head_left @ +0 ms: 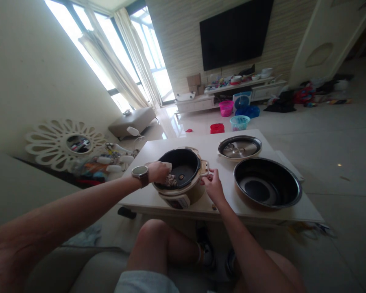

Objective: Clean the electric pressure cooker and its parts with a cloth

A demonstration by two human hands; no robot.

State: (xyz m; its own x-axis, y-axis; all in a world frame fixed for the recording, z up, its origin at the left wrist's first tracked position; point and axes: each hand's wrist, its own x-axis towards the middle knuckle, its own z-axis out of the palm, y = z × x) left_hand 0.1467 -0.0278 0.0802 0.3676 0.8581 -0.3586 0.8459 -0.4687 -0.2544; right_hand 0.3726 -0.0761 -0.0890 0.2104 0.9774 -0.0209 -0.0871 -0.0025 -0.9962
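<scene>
A cooker point(180, 179) stands open near the front edge of the low white desk point(207, 148), and everything else is placed around it. The left hand point(157, 171) sits over the cooker's left rim, fingers curled down and closed on a cloth point(171, 179) that lies against the dark inner wall, just left of the small knob at the bottom. A watch point(140, 173) rides on that wrist, left of the cooker. The right hand point(212, 183) is at the cooker's right side, its fingers pinching the pale handle point(205, 167) that sticks out from the rim — thumb and fingertips touch it, the palm stays off the body.

Right of the cooker, well apart from it, rests a wide dark pot point(267, 183), mouth up. Behind that pot, and to the cooker's back right, lies a round lid point(239, 147) with a shiny centre. Past the cooker, on the floor beyond the desk, stand a red box point(217, 128), a blue basket point(239, 122) and a pink basket point(226, 108). Further back still — a dark TV point(234, 32) on the wall. Below the cooker, the person's knees show in front of the desk.
</scene>
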